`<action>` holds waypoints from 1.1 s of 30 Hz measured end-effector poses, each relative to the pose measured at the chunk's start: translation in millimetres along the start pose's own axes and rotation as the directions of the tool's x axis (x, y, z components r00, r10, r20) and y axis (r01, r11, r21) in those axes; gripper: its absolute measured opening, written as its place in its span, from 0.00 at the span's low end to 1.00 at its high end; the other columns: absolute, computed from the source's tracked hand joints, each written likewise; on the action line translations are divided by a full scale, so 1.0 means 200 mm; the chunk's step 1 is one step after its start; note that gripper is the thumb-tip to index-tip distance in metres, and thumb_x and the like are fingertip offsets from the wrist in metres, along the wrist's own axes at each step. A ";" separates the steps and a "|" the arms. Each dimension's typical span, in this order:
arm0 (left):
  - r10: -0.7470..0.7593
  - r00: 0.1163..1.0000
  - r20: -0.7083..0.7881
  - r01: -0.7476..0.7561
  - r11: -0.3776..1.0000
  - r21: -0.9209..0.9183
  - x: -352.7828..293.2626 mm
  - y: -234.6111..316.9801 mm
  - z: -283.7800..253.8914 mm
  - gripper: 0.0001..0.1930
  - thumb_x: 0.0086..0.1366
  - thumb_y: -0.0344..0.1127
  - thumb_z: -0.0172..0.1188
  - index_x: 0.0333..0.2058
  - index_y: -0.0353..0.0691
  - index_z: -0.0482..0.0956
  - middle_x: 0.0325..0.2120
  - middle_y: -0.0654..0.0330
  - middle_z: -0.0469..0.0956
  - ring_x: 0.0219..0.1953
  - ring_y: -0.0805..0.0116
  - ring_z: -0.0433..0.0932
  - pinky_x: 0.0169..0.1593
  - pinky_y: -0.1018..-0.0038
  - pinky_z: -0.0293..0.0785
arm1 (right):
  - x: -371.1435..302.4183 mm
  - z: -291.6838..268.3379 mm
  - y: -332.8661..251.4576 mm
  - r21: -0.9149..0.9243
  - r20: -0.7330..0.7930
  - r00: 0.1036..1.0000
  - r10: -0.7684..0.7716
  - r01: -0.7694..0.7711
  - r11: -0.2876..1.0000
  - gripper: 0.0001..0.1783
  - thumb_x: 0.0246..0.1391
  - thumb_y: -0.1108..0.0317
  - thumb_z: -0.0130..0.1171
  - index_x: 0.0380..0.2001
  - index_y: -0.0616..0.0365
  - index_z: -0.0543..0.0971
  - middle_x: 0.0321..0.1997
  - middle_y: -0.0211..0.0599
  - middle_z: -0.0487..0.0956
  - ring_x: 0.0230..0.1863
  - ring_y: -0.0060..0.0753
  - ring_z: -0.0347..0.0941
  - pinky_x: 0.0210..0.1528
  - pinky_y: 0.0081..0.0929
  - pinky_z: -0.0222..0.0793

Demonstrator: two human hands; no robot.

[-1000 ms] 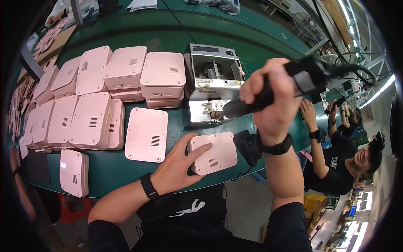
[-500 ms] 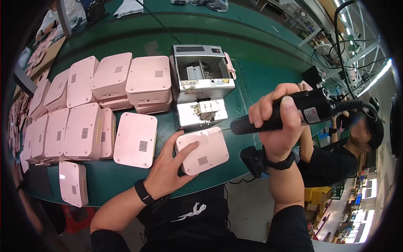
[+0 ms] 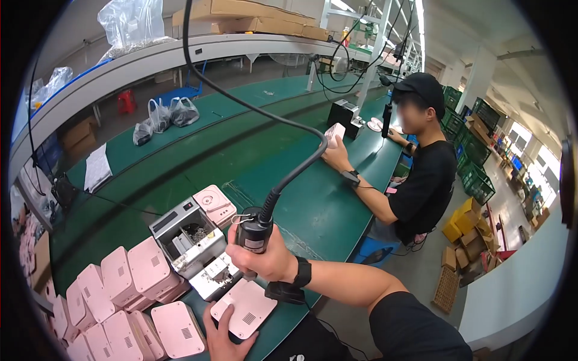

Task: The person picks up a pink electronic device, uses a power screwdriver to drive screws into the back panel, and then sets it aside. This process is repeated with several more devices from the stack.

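My right hand (image 3: 271, 256) is wrapped round a black electric screwdriver (image 3: 254, 234) with a thick cable at its top. It points down at the far edge of a pink plastic case (image 3: 251, 310); its tip is hidden behind my hand and wrist. My left hand (image 3: 227, 344) grips the near left side of that case, fingers on its top and edge. The case lies flat with a vent grille and corner holes facing up. Just beyond it stands a grey-and-white screw feeder (image 3: 191, 245) with loose screws in its open tray.
Similar pink cases (image 3: 144, 271) are stacked at the left. A round-marked pink part (image 3: 215, 203) lies behind the feeder. The screwdriver cable (image 3: 253, 111) arches over the green bench (image 3: 295, 198). On the right, a co-worker (image 3: 421, 174) holds a pink part. Plastic bags (image 3: 183, 112) lie at the back.
The view has swung right and up. The screwdriver has gone from tilted sideways, beside the case's right corner, to upright over its far edge. My left hand stays on the case.
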State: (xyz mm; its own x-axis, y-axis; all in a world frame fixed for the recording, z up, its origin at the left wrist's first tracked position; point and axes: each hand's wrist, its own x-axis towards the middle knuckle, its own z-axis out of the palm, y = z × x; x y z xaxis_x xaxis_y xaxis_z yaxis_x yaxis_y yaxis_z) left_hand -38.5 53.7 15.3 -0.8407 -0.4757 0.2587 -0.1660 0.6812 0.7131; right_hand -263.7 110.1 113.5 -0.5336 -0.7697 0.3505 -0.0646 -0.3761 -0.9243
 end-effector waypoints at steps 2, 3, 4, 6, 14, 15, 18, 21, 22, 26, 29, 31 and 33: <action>0.022 1.000 -0.010 -0.022 1.000 0.010 0.01 0.00 0.00 0.42 0.48 0.35 0.76 0.62 0.47 0.67 0.62 0.39 0.58 0.61 0.35 0.63 0.61 0.54 0.66 | 0.00 -0.03 -0.03 0.038 0.046 0.999 -0.005 0.003 0.999 0.06 0.52 0.76 0.58 0.31 0.59 0.70 0.16 0.28 0.72 0.15 0.17 0.67 0.18 0.18 0.63; 0.012 1.000 -0.009 -0.012 1.000 0.002 0.01 0.00 0.00 0.42 0.47 0.35 0.76 0.62 0.47 0.67 0.61 0.39 0.59 0.61 0.36 0.63 0.61 0.54 0.66 | 0.01 -0.04 -0.03 0.055 0.072 0.997 -0.009 0.005 0.998 0.06 0.52 0.76 0.58 0.31 0.59 0.70 0.16 0.27 0.72 0.15 0.17 0.68 0.18 0.18 0.63; 0.003 1.000 -0.009 -0.003 1.000 -0.007 0.01 0.01 0.00 0.42 0.46 0.35 0.77 0.61 0.46 0.68 0.60 0.39 0.60 0.60 0.36 0.64 0.61 0.54 0.66 | 0.01 -0.04 -0.03 0.053 0.076 0.997 -0.023 0.019 0.998 0.06 0.52 0.76 0.58 0.31 0.59 0.70 0.16 0.27 0.72 0.15 0.17 0.68 0.18 0.18 0.63; 0.008 1.000 -0.017 -0.008 1.000 -0.014 0.01 0.01 0.00 0.42 0.45 0.35 0.78 0.61 0.46 0.68 0.59 0.39 0.61 0.60 0.36 0.64 0.61 0.54 0.66 | 0.01 -0.05 0.00 0.118 0.108 0.994 -0.034 0.021 0.993 0.06 0.52 0.75 0.57 0.31 0.60 0.70 0.16 0.28 0.72 0.15 0.17 0.68 0.18 0.19 0.64; 0.013 1.000 0.008 -0.012 0.998 -0.069 -0.01 -0.05 0.01 0.41 0.41 0.36 0.78 0.57 0.44 0.70 0.55 0.42 0.62 0.57 0.40 0.66 0.60 0.55 0.66 | 0.01 -0.05 0.03 0.123 0.178 0.984 0.023 -0.045 0.991 0.05 0.52 0.75 0.57 0.31 0.60 0.71 0.17 0.28 0.73 0.16 0.19 0.69 0.19 0.20 0.65; 0.046 0.999 0.024 -0.044 0.995 -0.089 -0.01 -0.05 -0.01 0.41 0.39 0.34 0.78 0.55 0.43 0.71 0.57 0.42 0.61 0.59 0.39 0.65 0.61 0.55 0.66 | -0.01 0.00 0.03 0.150 0.209 0.976 0.064 -0.097 0.984 0.05 0.52 0.75 0.57 0.31 0.60 0.71 0.17 0.29 0.73 0.16 0.19 0.69 0.19 0.21 0.65; 0.152 0.988 0.004 -0.150 0.983 -0.106 0.06 -0.11 0.01 0.41 0.37 0.34 0.77 0.55 0.46 0.73 0.60 0.38 0.61 0.61 0.36 0.65 0.62 0.52 0.67 | 0.01 -0.07 -0.02 -0.142 0.080 0.992 -0.095 0.106 0.984 0.03 0.51 0.72 0.55 0.29 0.59 0.73 0.21 0.31 0.74 0.20 0.23 0.72 0.22 0.24 0.69; 0.106 0.994 0.035 -0.099 0.982 -0.164 0.09 -0.07 -0.02 0.40 0.40 0.31 0.76 0.57 0.49 0.73 0.61 0.42 0.60 0.60 0.38 0.65 0.60 0.56 0.69 | 0.04 -0.06 -0.25 -0.021 0.184 0.976 -0.119 0.125 0.992 0.14 0.58 0.56 0.49 0.34 0.57 0.70 0.21 0.30 0.69 0.16 0.25 0.63 0.24 0.28 0.64; 0.116 0.992 0.039 -0.107 0.977 -0.186 0.10 -0.12 -0.02 0.41 0.41 0.31 0.76 0.58 0.50 0.72 0.61 0.43 0.60 0.60 0.39 0.66 0.59 0.56 0.70 | 0.07 -0.03 -0.25 0.191 0.162 0.973 -0.164 0.132 0.973 0.17 0.61 0.53 0.47 0.38 0.57 0.68 0.20 0.29 0.67 0.16 0.24 0.62 0.23 0.27 0.62; 0.039 0.999 0.003 -0.038 0.973 -0.227 0.05 -0.20 -0.03 0.41 0.42 0.31 0.76 0.58 0.51 0.72 0.60 0.44 0.59 0.60 0.40 0.66 0.60 0.57 0.70 | 0.16 0.14 -0.17 0.168 0.229 0.957 -0.180 0.143 0.975 0.17 0.62 0.53 0.45 0.38 0.57 0.68 0.20 0.31 0.68 0.16 0.25 0.62 0.24 0.28 0.62; 0.035 0.999 -0.010 -0.036 0.973 -0.227 0.01 -0.19 0.01 0.41 0.42 0.30 0.76 0.59 0.51 0.72 0.60 0.44 0.58 0.60 0.40 0.66 0.60 0.57 0.69 | 0.16 0.21 -0.09 0.164 0.174 0.973 -0.154 0.126 0.978 0.17 0.62 0.53 0.45 0.38 0.57 0.68 0.20 0.31 0.68 0.16 0.26 0.62 0.24 0.29 0.62; 0.035 0.999 -0.022 -0.039 0.974 -0.225 0.00 -0.18 0.01 0.41 0.42 0.30 0.76 0.59 0.52 0.72 0.60 0.44 0.58 0.60 0.40 0.65 0.60 0.57 0.69 | 0.15 0.21 -0.03 0.061 0.140 0.980 -0.139 0.132 0.989 0.17 0.63 0.52 0.45 0.38 0.57 0.68 0.20 0.31 0.68 0.16 0.26 0.62 0.24 0.29 0.62; 0.037 0.999 -0.012 -0.039 0.971 -0.238 -0.02 -0.17 0.02 0.41 0.42 0.30 0.76 0.59 0.52 0.72 0.60 0.44 0.58 0.60 0.40 0.65 0.60 0.57 0.69 | 0.14 0.22 -0.05 0.059 0.147 0.985 -0.096 0.088 0.994 0.17 0.63 0.52 0.45 0.38 0.57 0.68 0.20 0.32 0.68 0.16 0.26 0.62 0.24 0.29 0.62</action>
State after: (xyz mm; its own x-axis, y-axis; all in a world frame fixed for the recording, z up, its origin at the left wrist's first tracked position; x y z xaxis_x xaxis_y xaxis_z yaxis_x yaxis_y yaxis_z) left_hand -31.7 33.4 -12.2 -0.8398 -0.4567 0.2933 -0.0055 0.5476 0.8367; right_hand -242.0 69.8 139.7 -0.3956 -0.7973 0.4559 -0.0617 -0.4722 -0.8793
